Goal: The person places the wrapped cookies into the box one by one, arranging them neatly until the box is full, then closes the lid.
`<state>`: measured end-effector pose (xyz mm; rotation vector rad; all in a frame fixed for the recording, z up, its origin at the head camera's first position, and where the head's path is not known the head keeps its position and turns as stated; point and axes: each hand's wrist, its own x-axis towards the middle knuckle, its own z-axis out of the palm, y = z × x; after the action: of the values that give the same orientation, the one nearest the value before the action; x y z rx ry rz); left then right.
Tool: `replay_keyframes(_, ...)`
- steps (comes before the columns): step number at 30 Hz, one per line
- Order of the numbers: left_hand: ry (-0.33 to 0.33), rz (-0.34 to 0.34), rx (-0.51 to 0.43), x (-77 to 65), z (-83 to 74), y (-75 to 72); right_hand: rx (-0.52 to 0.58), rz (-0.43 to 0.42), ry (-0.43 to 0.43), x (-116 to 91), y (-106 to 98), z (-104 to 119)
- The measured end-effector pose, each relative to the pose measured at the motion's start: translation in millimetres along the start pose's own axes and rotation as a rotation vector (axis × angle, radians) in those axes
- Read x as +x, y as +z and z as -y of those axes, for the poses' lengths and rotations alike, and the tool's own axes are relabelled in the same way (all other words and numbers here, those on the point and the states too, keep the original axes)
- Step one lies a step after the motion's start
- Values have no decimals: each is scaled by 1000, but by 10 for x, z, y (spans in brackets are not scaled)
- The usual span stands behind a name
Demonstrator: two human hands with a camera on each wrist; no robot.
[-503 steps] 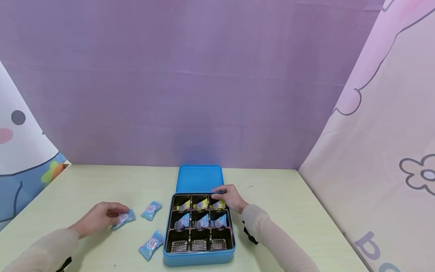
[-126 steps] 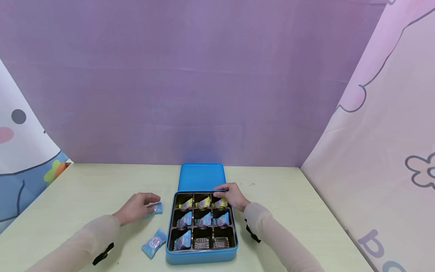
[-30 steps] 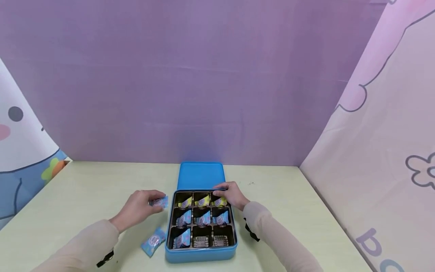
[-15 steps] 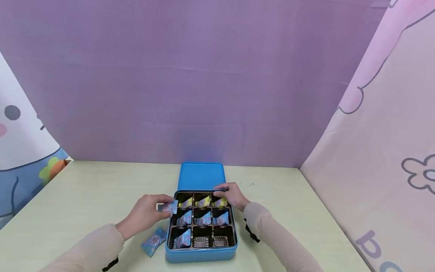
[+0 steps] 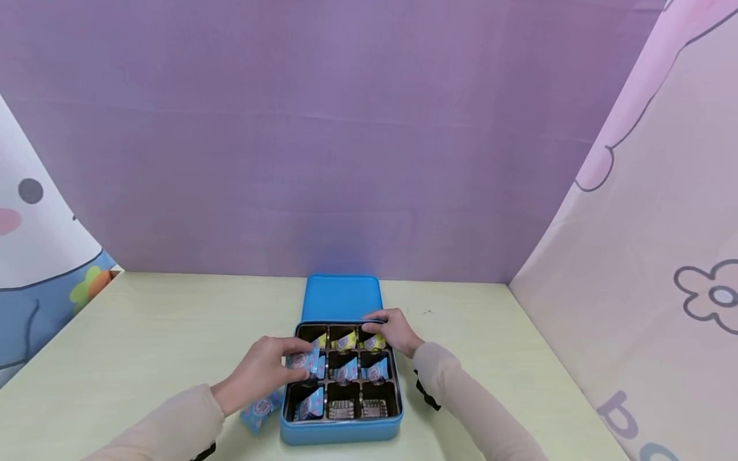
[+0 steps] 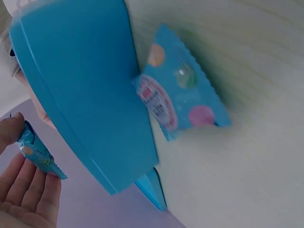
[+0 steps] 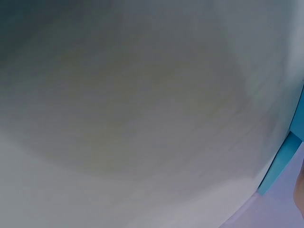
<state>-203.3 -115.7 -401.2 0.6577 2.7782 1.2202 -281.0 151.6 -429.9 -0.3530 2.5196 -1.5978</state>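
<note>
My left hand (image 5: pixel 262 368) pinches a blue wrapped candy (image 5: pixel 300 360) between thumb and fingers, above the left column of the blue tin box (image 5: pixel 343 436). In the left wrist view the same candy (image 6: pixel 40 154) shows edge-on beside the tin's wall. Yellow-wrapped candies (image 5: pixel 344 341) sit in the back row of the dark divided tray, and blue ones (image 5: pixel 346 370) in the middle row. One blue candy (image 5: pixel 310 405) lies in the front left compartment; the other two front compartments show ribbed floors. At the back right corner, my right hand (image 5: pixel 394 333) grips the tin's rim.
Another blue candy (image 5: pixel 259 413) lies on the pale table (image 5: pixel 173 320) left of the tin, partly behind my left wrist. The blue lid (image 5: pixel 341 298) stands open behind the tin. A purple backdrop (image 5: pixel 346 160) rises at the table's far edge.
Since the earliest frame, a blue candy has come into the front left compartment. My left hand has picked another off the table and carried it right, over the tin. My right hand stays put.
</note>
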Motion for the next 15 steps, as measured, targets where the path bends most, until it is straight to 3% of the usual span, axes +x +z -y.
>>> replay_keyframes(15, 83, 111, -45, -22, -188, 157, -14, -6, -7, 6, -2, -29)
